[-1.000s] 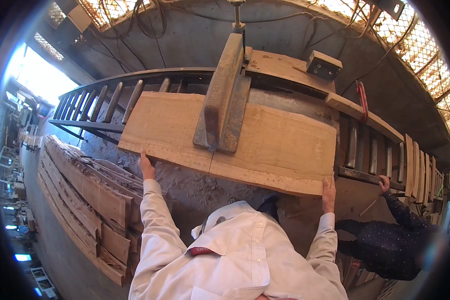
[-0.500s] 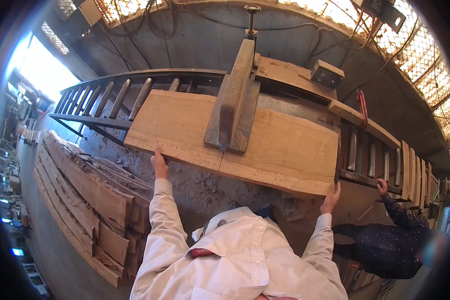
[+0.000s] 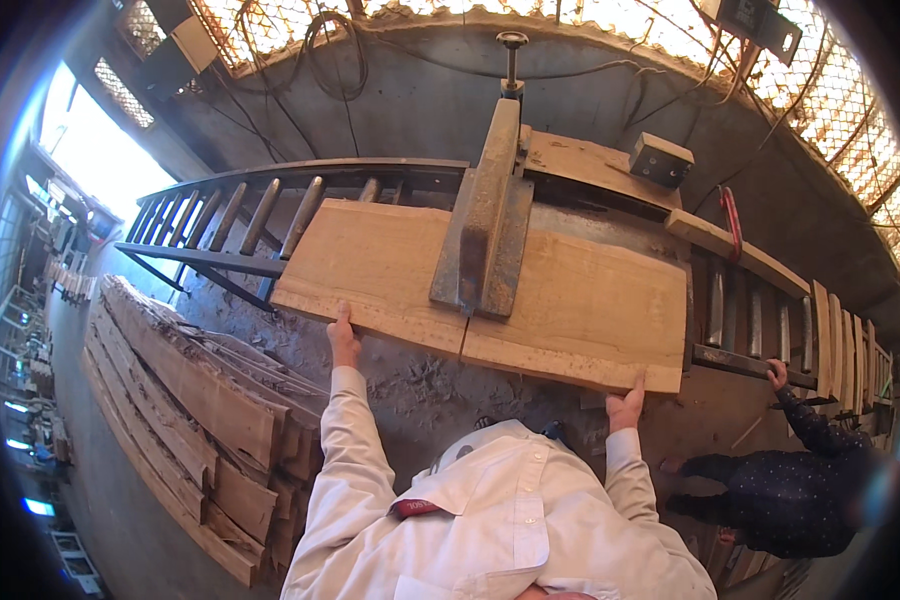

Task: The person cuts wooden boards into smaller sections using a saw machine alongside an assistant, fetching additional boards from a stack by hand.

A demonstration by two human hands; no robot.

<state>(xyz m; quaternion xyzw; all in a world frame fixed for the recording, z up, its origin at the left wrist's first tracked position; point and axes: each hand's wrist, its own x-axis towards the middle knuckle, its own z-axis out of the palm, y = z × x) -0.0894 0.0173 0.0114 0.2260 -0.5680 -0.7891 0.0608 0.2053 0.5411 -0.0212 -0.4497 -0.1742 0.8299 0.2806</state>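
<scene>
Metal rollers [image 3: 259, 216] stand at 10 o'clock, the plank [image 3: 590, 300] at 12. Left hand [image 3: 344, 344] and right hand [image 3: 626, 408] grip its near edge, 1 either side of the slit [image 3: 465, 338]; uneven pressure could twist it.

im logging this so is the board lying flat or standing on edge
Flat: the board shows its broad face upward, with the left hand and right hand at its near edge.

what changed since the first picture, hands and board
The right hand has moved left along the near edge of the wooden board, away from its right corner; the left hand has shifted slightly right. Both still grip the board. The board stays under the metal block, and the co-worker's hand stays at the rail.
</scene>
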